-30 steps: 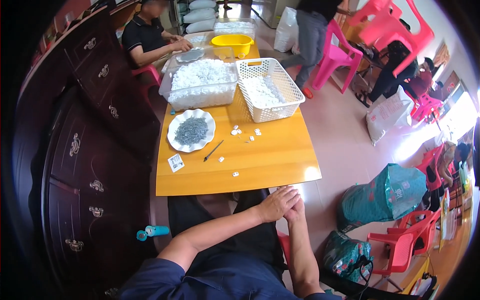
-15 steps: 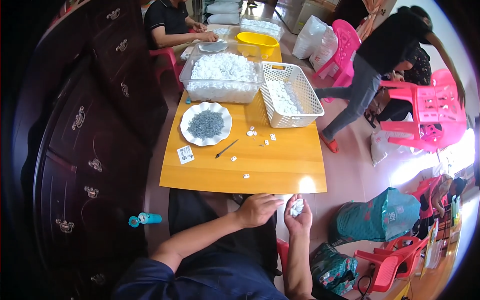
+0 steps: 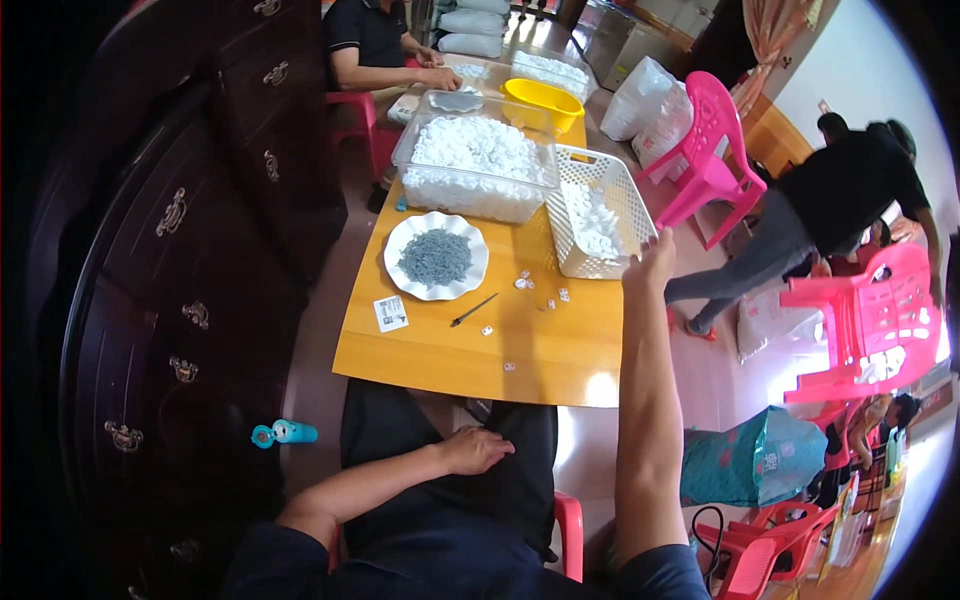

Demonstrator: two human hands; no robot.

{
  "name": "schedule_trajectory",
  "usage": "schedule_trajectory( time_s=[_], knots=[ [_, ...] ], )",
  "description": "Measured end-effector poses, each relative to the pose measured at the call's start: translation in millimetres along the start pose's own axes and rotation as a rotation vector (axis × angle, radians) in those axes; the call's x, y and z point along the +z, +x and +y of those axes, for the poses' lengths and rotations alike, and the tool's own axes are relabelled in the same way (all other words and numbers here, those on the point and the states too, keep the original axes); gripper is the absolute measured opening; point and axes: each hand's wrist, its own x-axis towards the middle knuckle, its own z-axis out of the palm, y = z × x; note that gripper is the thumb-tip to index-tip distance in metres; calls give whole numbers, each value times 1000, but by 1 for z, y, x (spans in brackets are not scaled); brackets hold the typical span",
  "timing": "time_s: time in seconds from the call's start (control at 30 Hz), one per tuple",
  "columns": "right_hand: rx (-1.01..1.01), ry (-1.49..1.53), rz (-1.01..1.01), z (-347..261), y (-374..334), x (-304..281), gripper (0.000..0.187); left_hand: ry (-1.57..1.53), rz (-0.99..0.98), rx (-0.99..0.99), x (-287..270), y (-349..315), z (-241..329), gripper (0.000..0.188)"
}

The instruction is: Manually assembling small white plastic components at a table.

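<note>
My left hand [image 3: 478, 451] lies on my dark trousers with its fingers loosely stretched and nothing seen in it. My right arm reaches forward across the table's right edge. My right hand [image 3: 654, 262] is at the near right corner of a white perforated basket [image 3: 590, 264], seen edge-on, so its fingers are mostly hidden. Small white plastic pieces [image 3: 592, 222] lie inside the basket. Left of it, a scalloped white plate [image 3: 397, 270] holds a heap of grey slivers [image 3: 436, 257]. A thin dark tool [image 3: 474, 310] and several loose white pieces [image 3: 522, 283] lie on the tabletop.
A clear bin [image 3: 470, 203] full of white pieces stands behind the plate, near a yellow tub [image 3: 543, 104]. A printed card [image 3: 391, 314] lies at left. One person [image 3: 375, 50] sits across the table; another [image 3: 850, 190] bends near pink chairs [image 3: 865, 310] at right.
My right hand has moved from my lap, where it held white pieces, forward to the basket. My left hand has dropped onto my thigh. The view has shifted, and the standing person has moved right.
</note>
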Motion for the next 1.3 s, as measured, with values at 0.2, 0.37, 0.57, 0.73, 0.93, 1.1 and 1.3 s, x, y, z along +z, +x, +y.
schedule_trajectory(
  time_s=[0.2, 0.37, 0.57, 0.73, 0.93, 1.1, 1.3],
  knots=[
    [-441, -312, -124, 53, -72, -24, 17, 12, -73, -174, 0, -15, -16, 28],
    [-653, -959, -364, 99, -79, -59, 26, -83, -14, -233, 15, -16, -32, 29],
    [-737, -1194, -571, 116, -104, -53, 32, -32, -25, -268, 12, -21, -33, 30],
    [-853, -1184, -727, 107, -134, -68, 31, -27, -121, -339, 6, -17, -29, 32],
    [-741, -1076, -743, 93, -153, -48, 33, -14, -86, -320, 13, -21, -33, 32],
    [-849, -1096, -822, 113, -118, -16, 34, 46, -132, -332, 9, -14, -29, 33],
    [-829, -1033, -927, 117, -124, -14, 32, 29, -157, -335, 13, -17, -33, 35]
  ],
)
